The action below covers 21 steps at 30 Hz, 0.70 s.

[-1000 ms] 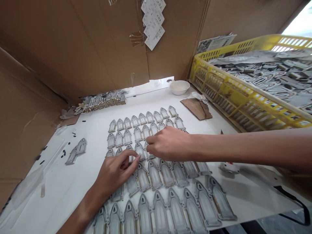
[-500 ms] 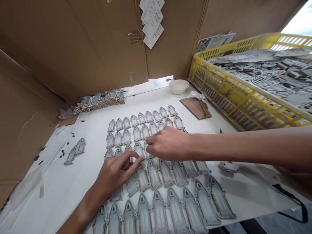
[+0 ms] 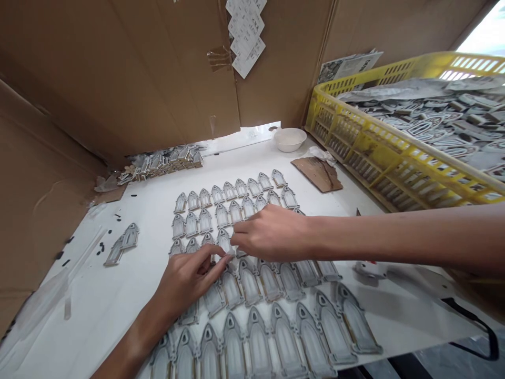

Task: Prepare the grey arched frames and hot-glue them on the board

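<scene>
An arched grey piece [image 3: 223, 238], in the third row from the desk's [image 3: 106, 305] back edge, lies between the two hands, its base at the left fingertips. The left hand [image 3: 189, 273] has thumb and forefinger curved together, tips almost or quite meeting there; whether they pinch anything cannot be told. The right hand [image 3: 272, 237] is curled, knuckles up, its fingertips and any hold hidden. The left forearm slants in from the near edge, the right crosses from the right side. Two loose pieces [image 3: 122, 245] lie toward the left edge; a yellow crate [image 3: 365, 141] stands along the right.
</scene>
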Tool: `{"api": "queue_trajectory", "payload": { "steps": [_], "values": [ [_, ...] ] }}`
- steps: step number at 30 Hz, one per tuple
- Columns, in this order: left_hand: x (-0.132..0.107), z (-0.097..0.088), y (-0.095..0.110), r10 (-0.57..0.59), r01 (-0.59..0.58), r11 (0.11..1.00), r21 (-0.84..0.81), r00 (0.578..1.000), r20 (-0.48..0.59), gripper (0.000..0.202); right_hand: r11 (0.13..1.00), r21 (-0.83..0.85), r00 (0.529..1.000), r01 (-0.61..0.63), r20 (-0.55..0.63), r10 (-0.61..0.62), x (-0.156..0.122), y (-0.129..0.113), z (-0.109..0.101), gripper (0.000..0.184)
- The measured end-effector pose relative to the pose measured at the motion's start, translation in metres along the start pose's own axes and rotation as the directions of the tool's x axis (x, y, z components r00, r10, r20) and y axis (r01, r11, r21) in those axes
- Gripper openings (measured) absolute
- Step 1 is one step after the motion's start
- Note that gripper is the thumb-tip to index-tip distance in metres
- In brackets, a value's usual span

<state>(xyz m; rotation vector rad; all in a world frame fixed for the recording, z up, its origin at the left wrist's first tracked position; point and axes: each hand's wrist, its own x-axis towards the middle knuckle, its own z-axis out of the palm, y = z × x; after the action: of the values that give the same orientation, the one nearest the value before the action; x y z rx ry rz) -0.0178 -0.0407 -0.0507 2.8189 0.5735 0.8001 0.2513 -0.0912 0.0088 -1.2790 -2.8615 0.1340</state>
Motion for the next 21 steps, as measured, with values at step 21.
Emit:
{"api": "queue_trajectory", "payload": {
  "steps": [21],
  "values": [
    [0.0006,-0.0001,0.0006,-0.005,0.005,1.000,0.000,1.000,-0.010,0.004,0.995,-0.031,0.994,0.098,-0.055,-0.099,-0.0025,0.0003,0.0010,0.032]
  ]
}}
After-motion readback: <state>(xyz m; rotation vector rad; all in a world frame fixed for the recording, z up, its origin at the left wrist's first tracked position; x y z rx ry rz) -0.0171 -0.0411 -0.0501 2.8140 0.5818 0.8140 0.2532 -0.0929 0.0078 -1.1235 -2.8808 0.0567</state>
